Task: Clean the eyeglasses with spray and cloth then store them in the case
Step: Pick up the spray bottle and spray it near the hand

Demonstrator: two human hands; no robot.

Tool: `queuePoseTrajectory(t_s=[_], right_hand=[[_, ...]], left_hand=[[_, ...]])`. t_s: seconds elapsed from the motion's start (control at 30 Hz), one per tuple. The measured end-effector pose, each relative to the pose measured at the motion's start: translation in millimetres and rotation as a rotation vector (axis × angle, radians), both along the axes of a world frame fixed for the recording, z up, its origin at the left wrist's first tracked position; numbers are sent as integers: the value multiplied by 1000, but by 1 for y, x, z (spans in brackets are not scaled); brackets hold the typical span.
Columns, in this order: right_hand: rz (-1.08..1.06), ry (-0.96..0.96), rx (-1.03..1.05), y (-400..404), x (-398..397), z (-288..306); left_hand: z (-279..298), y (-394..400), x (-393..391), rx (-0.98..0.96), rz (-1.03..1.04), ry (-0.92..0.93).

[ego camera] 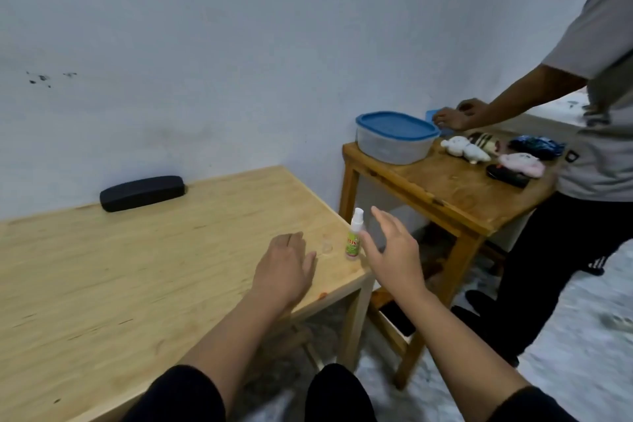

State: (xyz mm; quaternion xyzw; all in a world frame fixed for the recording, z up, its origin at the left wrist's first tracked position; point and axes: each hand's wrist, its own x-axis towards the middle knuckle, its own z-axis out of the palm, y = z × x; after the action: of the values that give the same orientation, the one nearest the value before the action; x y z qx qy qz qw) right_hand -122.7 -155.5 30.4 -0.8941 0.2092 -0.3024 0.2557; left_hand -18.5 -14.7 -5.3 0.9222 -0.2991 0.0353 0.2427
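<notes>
A: Neither hand is gripping anything. The right hand [390,250] is hanging in the air with fingers spread, its thumb just beside the small white spray bottle with a green label [354,236]. The left hand [286,267] is lying palm-down on the pale wooden table [137,284], fingers loosely together.

B: And the things the task needs?

A: The bottle is standing upright near the table's right edge. A small clear plastic cap [326,246], I think, is lying between the left fingertips and the bottle. The black oblong hard-shell glasses case [142,192] is sitting shut by the grey wall [239,44], well apart from both hands. I am not seeing the eyeglasses or a cloth anywhere; they may be inside the case, but I cannot tell.

B: So what is worrying you?

A: The bottle is tall, narrow and close to the edge. A sideways brush from that spread hand would likely be tipping it onto the floor. The clear cap is hard to see, so the left hand could be sweeping it away.

B: Anything else in this head view?

A: Another person [589,113] is working at the darker wooden side table [445,195] to the right, close enough that an elbow could be crossing paths.
</notes>
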Motion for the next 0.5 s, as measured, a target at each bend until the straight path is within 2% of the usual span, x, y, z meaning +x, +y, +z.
queuePoseTrajectory(t_s=[0.23,0.5], right_hand=[[-17,-95,193,2,9,-28],[34,-183,374,0,24,-35]], left_hand=[[-14,-9,1,-30,9,55],[-10,-31,5,-211,-56,60]])
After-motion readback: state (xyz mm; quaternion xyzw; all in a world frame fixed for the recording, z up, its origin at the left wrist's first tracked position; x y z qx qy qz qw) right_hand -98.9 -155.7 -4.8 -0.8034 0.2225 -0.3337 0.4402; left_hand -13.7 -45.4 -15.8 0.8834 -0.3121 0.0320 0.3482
